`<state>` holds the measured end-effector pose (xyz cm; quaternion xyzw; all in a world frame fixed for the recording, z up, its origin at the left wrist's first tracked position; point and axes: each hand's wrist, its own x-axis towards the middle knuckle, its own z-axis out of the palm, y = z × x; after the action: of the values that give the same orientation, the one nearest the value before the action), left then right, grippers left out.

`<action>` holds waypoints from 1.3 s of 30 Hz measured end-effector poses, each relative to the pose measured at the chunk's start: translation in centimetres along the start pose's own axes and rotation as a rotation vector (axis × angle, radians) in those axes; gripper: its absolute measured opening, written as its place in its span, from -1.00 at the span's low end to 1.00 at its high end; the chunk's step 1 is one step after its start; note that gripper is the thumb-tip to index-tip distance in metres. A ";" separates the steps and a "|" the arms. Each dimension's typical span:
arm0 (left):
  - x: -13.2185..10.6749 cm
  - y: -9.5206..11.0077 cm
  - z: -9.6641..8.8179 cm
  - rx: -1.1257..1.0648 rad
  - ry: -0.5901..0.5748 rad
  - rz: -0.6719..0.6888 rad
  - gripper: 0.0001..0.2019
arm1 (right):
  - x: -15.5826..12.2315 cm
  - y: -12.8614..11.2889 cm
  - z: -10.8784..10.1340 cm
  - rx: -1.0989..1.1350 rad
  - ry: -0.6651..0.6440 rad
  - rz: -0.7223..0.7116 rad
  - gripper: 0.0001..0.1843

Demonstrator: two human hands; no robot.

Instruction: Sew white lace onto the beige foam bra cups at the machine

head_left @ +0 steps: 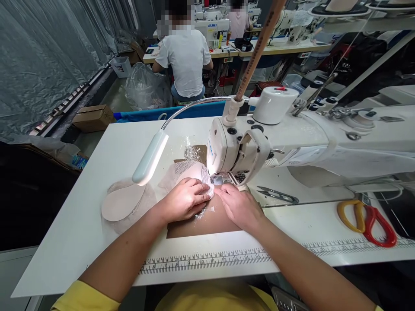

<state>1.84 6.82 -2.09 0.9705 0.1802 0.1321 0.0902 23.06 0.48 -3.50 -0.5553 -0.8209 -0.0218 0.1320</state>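
Observation:
A pale pink bra cup (189, 172) covered with white lace lies under the needle area of a white sewing machine (223, 147). My left hand (186, 198) presses on the lace with its fingers together and curled over the edge. Close to the needle, my right hand (238, 206) has its thumb and forefinger pinched at the lace's edge. Beneath both hands, a brown sheet (204, 226) is fixed to the table with clear tape. Another pink cup with lace (121, 203) rests to the left. The needle tip and the pinched edge are partly hidden.
A lamp (151, 157) on a bendy neck hangs above the cup. Thread snips (279, 195) and scissors with yellow and red handles (366, 222) lie on the right. A printed ruler (207, 260) runs along the front edge. Ahead, a person in white (186, 60) sits at another machine.

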 end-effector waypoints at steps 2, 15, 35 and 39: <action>0.0 0.1 0.0 -0.035 0.004 0.013 -0.73 | -0.1 0.2 0.2 0.002 0.029 0.030 -0.63; -0.1 0.2 0.3 -0.162 0.043 0.038 -0.81 | -0.1 0.2 -0.1 0.103 0.014 -0.078 -0.66; 0.0 0.4 0.2 -0.088 0.015 -0.001 -0.73 | 0.1 -0.2 -0.4 0.064 -0.060 -0.050 -0.55; 0.0 0.1 0.6 -0.068 0.035 -0.038 -0.71 | 0.3 -0.3 -0.3 0.049 -0.033 -0.044 -0.53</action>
<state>2.10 6.62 -2.64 0.9609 0.1955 0.1533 0.1226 22.74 0.57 -3.09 -0.5340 -0.8352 0.0045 0.1315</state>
